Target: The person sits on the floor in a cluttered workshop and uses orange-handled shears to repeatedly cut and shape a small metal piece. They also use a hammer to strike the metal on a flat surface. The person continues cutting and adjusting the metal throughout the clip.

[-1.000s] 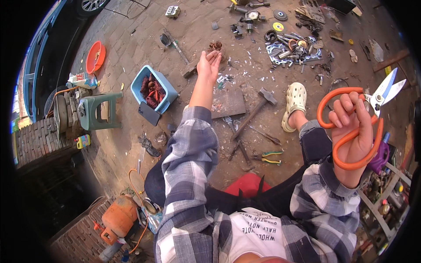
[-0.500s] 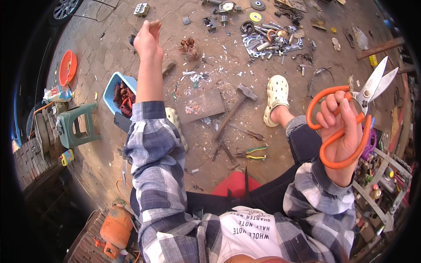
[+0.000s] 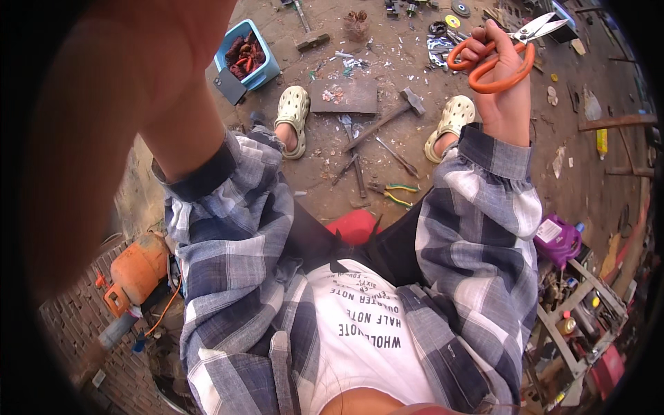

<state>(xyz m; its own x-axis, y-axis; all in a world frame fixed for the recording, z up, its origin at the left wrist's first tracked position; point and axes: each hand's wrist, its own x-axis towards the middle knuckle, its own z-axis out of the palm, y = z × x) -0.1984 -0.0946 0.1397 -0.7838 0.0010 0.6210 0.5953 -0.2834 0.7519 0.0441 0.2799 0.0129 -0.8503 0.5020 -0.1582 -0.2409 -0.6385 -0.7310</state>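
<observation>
Raised close to the camera, my left hand (image 3: 159,55) fills the upper left, large and blurred. Its fingers run out of the picture, so whether it holds anything is hidden. My right hand (image 3: 499,59) is up at the upper right, wrapped round the orange handles of a pair of scissors (image 3: 536,29). The metal blades point right and stand a little apart. Below, on the ground between my feet, lie a flat metal plate (image 3: 344,97), a hammer (image 3: 387,119), a screwdriver (image 3: 397,158) and yellow-green pliers (image 3: 394,192).
A light blue basin (image 3: 268,71) holds dark reddish scrap, with a dark flat phone-like thing (image 3: 229,86) against it. Another hammer (image 3: 312,41) lies beyond. An orange gas cylinder (image 3: 140,268) stands lower left; a purple jug (image 3: 559,240) and a metal frame (image 3: 564,318) are at right.
My left hand has come up close to the camera. My right hand, still holding the scissors, has moved up and slightly left in the picture. The view has shifted.
</observation>
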